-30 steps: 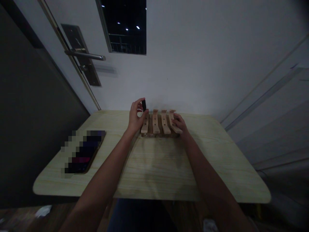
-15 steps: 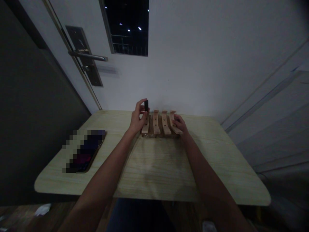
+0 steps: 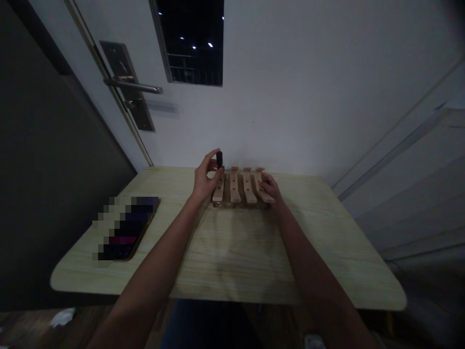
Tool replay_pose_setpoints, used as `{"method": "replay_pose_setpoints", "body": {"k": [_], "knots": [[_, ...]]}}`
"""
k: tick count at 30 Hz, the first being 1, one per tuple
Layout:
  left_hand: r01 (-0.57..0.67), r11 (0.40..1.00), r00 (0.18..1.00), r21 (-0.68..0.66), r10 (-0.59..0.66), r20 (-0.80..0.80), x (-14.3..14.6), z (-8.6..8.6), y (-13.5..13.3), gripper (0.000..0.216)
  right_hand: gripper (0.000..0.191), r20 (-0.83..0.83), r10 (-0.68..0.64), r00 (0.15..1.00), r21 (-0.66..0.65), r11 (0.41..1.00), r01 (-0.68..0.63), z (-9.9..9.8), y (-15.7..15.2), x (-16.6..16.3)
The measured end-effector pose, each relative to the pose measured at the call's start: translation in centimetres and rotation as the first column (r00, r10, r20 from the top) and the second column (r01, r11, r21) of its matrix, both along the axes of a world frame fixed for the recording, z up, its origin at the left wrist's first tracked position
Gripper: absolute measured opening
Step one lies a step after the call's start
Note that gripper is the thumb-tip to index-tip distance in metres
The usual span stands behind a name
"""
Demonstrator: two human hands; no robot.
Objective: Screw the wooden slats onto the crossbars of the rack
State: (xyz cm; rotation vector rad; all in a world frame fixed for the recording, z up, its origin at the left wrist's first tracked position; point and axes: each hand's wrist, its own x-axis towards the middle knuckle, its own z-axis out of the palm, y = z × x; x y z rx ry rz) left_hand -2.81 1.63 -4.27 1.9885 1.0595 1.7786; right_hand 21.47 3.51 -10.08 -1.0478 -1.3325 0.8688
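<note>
A small wooden rack [image 3: 228, 199] with several curved slats lies near the back of the table. Each slat is pale wood, bent up at its far end, with small dark holes. My left hand [image 3: 206, 179] is at the leftmost slat [image 3: 218, 192], its fingers closed round a small black upright block-like piece [image 3: 219, 159] above that slat's far end. Whether the piece touches the slat is hidden by the fingers. On the other side my right hand [image 3: 271, 187] grips the rack by the rightmost slat [image 3: 262, 191], its fingertips curled over the edge.
The pale wood-grain table [image 3: 232, 247] stands against a white door [image 3: 290, 97] with a metal lever handle [image 3: 134, 87] and a dark window [image 3: 192, 43]. A phone [image 3: 134, 228], partly blurred out, lies at the left. Below, a crumpled white scrap [image 3: 62, 317] is on the floor.
My left hand has shifted slightly left, and the black piece sits a little lower and further left in its fingers. My right hand and the rack have hardly moved.
</note>
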Motion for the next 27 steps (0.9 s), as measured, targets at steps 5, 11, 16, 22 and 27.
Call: {"method": "replay_pose_setpoints", "body": {"k": [5,11,16,22,27], "knots": [[0.118,0.992,0.991,-0.039,-0.116,0.068,0.22,-0.43,0.17,0.059,0.029,0.002,0.006,1.000,-0.002,1.000,-0.006,-0.09,0.17,0.02],[0.178,0.983,0.983,-0.039,-0.176,0.056,0.27,-0.81,0.27,0.049,0.035,-0.013,0.008,1.000,-0.004,1.000,-0.008,-0.26,0.19,0.07],[0.123,0.992,0.992,-0.014,-0.124,-0.024,0.13,-0.58,-0.12,0.052,0.038,-0.020,0.016,1.000,-0.008,1.000,-0.016,-0.20,0.16,-0.01],[0.064,0.998,0.997,-0.002,-0.064,-0.043,0.10,-0.16,-0.27,0.049,0.038,-0.010,0.025,1.000,0.003,1.000,-0.025,-0.02,0.00,-0.06],[-0.134,0.985,0.991,0.105,0.136,-0.009,0.10,0.08,-0.01,0.046,0.037,0.015,0.027,1.000,0.009,1.000,-0.027,-0.01,0.00,-0.14]]}}
